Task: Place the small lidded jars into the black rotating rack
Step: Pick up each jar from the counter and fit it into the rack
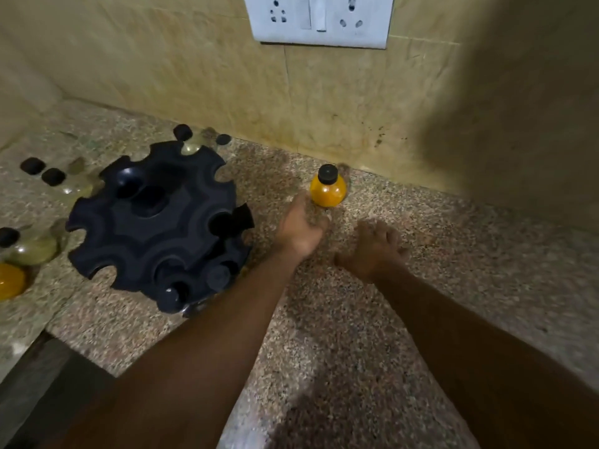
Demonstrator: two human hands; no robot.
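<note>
The black rotating rack stands on the granite counter at left, with scalloped slots around its rim. A black-lidded jar sits in a lower slot at its front. A small jar of orange powder with a black lid stands upright near the wall. My left hand reaches toward it, fingertips just below and left of the jar, touching or nearly touching it. My right hand rests on the counter to the right, fingers loose and holding nothing.
Several black-lidded jars lie around the rack: two behind it, two at far left, one greenish jar and an orange jar at the left edge. A switch and socket plate is on the tiled wall. The counter edge drops off at lower left.
</note>
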